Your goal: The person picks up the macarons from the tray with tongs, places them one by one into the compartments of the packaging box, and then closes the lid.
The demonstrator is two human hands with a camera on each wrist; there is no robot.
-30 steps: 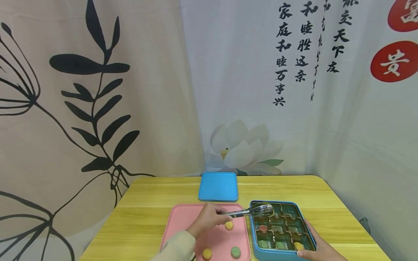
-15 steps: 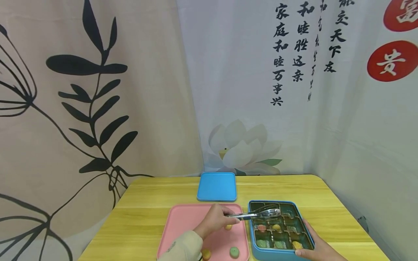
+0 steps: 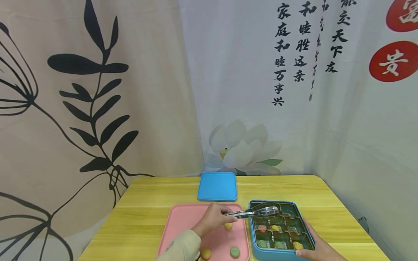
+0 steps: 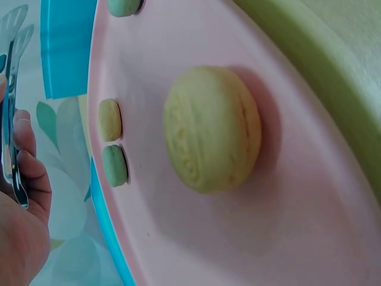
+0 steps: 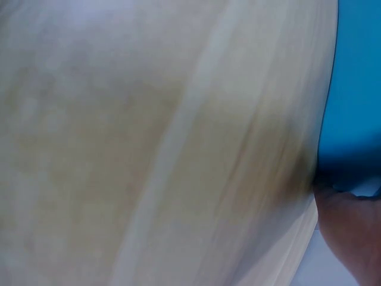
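My left hand holds metal tongs across the divided blue box; their tips are spread a little above its back row. A yellow macaron lies in the middle compartment, beside a pink one. In the front row are two green macarons and a yellow one. My right hand grips the box's right front corner, thumb at the front rim. The pink tray bears several macarons, a yellow one large in the left wrist view.
A blue lid lies flat on the wooden table behind the tray. On the tray's front part are a green macaron and a yellow one. A printed curtain hangs behind the table.
The tongs have moved slightly right over the box and spread apart. A yellow macaron now shows in the middle compartment, where none showed one second ago. My right hand stays at the box.
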